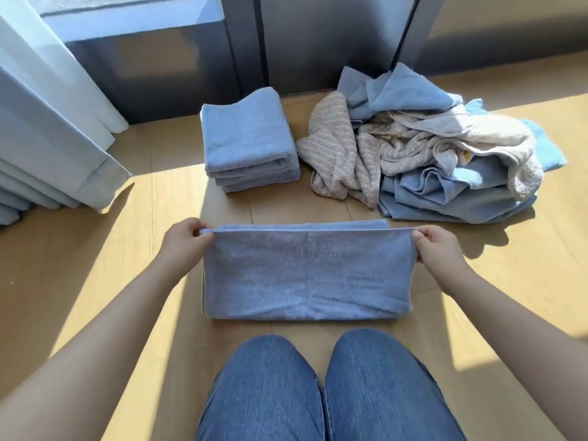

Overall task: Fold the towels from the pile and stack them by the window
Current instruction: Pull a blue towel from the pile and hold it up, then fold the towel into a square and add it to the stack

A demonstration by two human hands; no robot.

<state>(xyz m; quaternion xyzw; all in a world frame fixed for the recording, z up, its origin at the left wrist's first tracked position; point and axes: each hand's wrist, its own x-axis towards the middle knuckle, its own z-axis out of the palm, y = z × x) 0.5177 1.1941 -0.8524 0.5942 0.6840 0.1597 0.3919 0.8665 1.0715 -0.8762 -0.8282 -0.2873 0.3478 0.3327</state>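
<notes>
Nearest the camera, the person's two knees in blue jeans (pixel 321 389) rest on the wooden floor (pixel 95 249). Just beyond them lies the one blue towel (pixel 305 275) being worked on. It is spread flat on the floor as a wide band, already doubled over, with its fold line towards the knees. The left hand (pixel 187 240) pinches the far left corner between thumb and curled fingers, and the right hand (pixel 436 246) pinches the far right corner the same way, both gripping the layered hem. The terry cloth looks soft, limp and light, so it will probably sag in the middle if lifted by the ends alone. It is neither slippery nor fragile. The two corners, held taut with the edges kept together, seem the right place to hold it for the next fold. Once it is compact, a flat hand under the bundle should carry it. Farther off on the left, close to the window frame (pixel 248 43), one stack of folded blue towels (pixel 251 148) shows about four layered edges at its front. I cannot tell whether each edge is a separate towel. To its right, slightly apart, sits the one unfolded pile (pixel 429 163). It holds a striped beige towel, a plain cream one, several blue ones and a paler turquoise one at the far side. They are too tangled for an exact count. A pale curtain (pixel 47 122) hangs at the far left.
</notes>
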